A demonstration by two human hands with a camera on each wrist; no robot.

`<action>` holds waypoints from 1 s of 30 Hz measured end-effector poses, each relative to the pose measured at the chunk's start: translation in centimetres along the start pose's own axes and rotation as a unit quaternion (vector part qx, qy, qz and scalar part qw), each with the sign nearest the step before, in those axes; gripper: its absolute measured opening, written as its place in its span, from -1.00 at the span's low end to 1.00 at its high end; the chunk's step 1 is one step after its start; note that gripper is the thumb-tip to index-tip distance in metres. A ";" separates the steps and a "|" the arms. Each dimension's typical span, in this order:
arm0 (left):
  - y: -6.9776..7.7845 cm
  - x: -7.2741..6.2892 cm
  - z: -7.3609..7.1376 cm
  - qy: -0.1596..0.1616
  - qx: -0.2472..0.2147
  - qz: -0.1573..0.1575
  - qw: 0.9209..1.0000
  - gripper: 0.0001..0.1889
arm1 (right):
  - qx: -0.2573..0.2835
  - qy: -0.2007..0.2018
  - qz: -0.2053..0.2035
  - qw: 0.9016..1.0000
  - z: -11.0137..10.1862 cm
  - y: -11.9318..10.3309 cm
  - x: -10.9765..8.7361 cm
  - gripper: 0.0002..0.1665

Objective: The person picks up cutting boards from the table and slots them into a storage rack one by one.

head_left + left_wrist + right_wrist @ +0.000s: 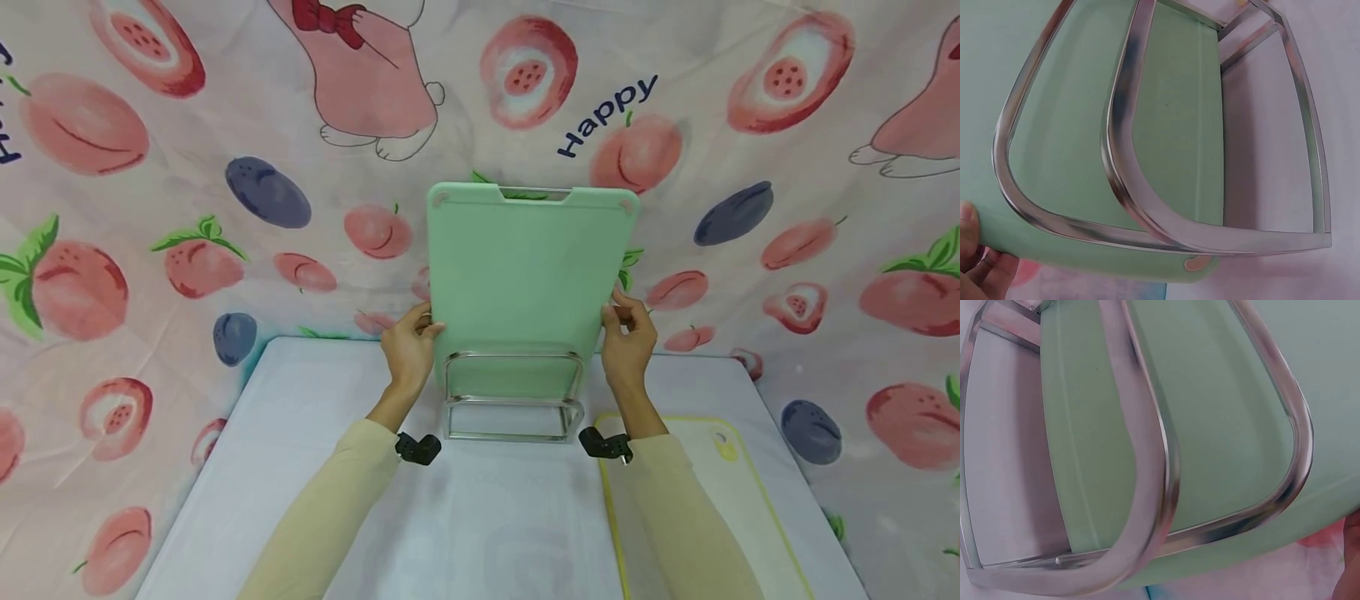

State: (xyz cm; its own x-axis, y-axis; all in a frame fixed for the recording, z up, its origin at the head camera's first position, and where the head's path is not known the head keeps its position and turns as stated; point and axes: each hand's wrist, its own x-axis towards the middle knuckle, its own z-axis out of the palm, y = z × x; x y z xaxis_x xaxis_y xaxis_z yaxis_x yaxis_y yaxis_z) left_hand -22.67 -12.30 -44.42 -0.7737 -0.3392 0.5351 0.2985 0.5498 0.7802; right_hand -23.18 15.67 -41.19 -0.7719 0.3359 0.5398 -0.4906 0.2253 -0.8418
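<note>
A light green cutting board [525, 275] stands upright in a shiny metal rack [1124, 112] on the table, its handle slot at the top. My left hand [408, 352] pinches the board's left edge between thumb and fingers, just above the rack. On the opposite edge, my right hand [628, 350] pinches the board at about the same height. Both wrist views show the board's lower end behind the rack's rounded bars. Only the fingertips of the left hand [988, 269] come into the left wrist view. A sliver of the right hand [1350, 559] shows at the right wrist view's edge.
A white cutting board with a yellow rim [738, 500] lies flat on the right of the white table [480, 517], partly under my right forearm. Behind the table hangs a fruit-patterned cloth [465, 100], close behind the green board.
</note>
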 end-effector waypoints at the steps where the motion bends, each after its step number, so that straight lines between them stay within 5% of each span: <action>1: 0.0 0.0 0.0 0.000 0.002 -0.001 1.000 -0.66 | -0.002 -0.001 -0.002 1.000 0.0 0.1 0.0 -0.71; 13: -0.4 0.5 0.2 -0.021 -0.001 -0.010 1.000 -0.68 | -0.024 0.003 -0.007 1.000 0.0 3.5 0.7 -0.71; 30: 0.3 0.8 0.2 -0.042 -0.035 -0.038 0.998 -0.78 | -0.050 -0.019 0.002 0.999 -0.6 3.0 1.0 -0.70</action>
State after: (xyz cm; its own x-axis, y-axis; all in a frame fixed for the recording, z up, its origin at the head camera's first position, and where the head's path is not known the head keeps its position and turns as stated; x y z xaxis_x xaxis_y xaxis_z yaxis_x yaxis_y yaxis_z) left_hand -23.30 -12.30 -43.80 -0.8385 -0.3108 0.4476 0.2740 0.4694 0.8394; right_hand -25.19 17.18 -43.14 -0.7898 0.3027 0.5335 -0.4452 0.3155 -0.8380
